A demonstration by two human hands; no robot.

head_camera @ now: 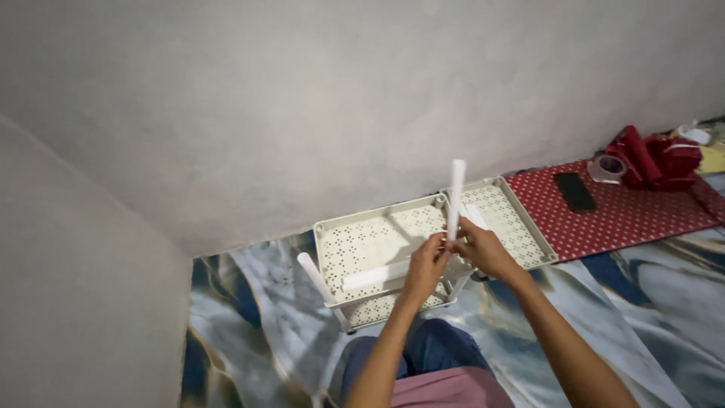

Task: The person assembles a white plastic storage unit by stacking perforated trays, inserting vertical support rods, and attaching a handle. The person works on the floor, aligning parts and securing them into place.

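Note:
A white plastic tube (455,195) stands upright, held low down by both hands over a cream perforated shelf tray (362,238). My left hand (425,264) pinches the tube's lower end from the left. My right hand (482,248) grips it from the right. Another white tube (374,276) lies across that tray. A third white tube (315,278) sticks up at the tray's near left corner. A lower cream tray (377,310) shows beneath. A second perforated tray (513,223) lies beside it on the right.
A red dotted mat (627,215) lies at right with a black phone (575,191), a roll of tape (607,168) and a red bag (653,157) on it. The floor covering is blue and grey patterned (257,332). Grey walls (226,113) close the corner.

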